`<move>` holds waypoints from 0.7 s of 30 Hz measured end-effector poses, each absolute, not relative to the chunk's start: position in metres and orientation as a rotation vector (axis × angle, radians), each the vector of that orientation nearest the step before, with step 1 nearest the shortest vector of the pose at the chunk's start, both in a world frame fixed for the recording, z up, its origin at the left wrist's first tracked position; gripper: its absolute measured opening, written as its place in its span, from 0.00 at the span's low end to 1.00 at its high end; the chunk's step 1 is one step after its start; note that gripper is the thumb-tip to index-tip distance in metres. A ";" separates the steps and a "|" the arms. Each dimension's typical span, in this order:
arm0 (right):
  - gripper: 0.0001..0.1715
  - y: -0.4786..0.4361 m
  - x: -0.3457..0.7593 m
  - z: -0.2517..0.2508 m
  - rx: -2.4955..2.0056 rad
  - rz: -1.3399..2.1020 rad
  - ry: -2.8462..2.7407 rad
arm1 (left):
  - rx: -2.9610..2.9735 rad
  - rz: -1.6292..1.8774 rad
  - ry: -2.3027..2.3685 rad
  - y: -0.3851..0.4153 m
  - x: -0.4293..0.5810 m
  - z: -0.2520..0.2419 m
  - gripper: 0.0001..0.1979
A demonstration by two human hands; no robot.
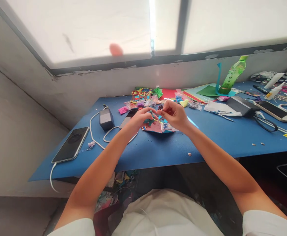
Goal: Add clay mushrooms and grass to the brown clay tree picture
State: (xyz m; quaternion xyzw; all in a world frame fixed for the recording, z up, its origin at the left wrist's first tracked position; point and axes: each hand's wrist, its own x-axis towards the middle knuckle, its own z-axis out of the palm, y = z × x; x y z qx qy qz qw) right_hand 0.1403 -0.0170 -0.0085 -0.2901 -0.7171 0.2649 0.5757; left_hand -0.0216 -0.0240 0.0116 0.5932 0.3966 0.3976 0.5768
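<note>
My left hand [144, 116] is closed around a small teal lump [149, 122] that looks soft, above the middle of the blue table. Close beside it, my right hand [174, 113] is pinched, thumb against fingers, with its tips nearly meeting those of the left. Whatever lies in that pinch is too small to make out. Beneath both hands is a dark reddish board or folder [155, 129] carrying small coloured pieces and a clear plastic packet [167, 127]. Small bags of coloured bits [143, 102] are spread just behind the hands.
A phone [71, 145] and a black power adapter [106, 119] with white cables lie left. Right are a green bottle [234, 74], coloured paper sheets [202, 92], a pen [223, 116], a black box [242, 105] and another phone [277, 110]. The table's front edge [158, 165] is near my body.
</note>
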 end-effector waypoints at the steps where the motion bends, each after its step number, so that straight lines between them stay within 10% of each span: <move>1: 0.31 -0.017 0.140 -0.009 -0.680 0.627 -1.705 | 1.390 0.945 0.939 -0.024 -0.021 0.011 0.12; 21: 0.29 -0.017 0.139 -0.016 -0.744 0.642 -1.842 | 1.730 1.108 0.877 -0.026 -0.025 0.013 0.10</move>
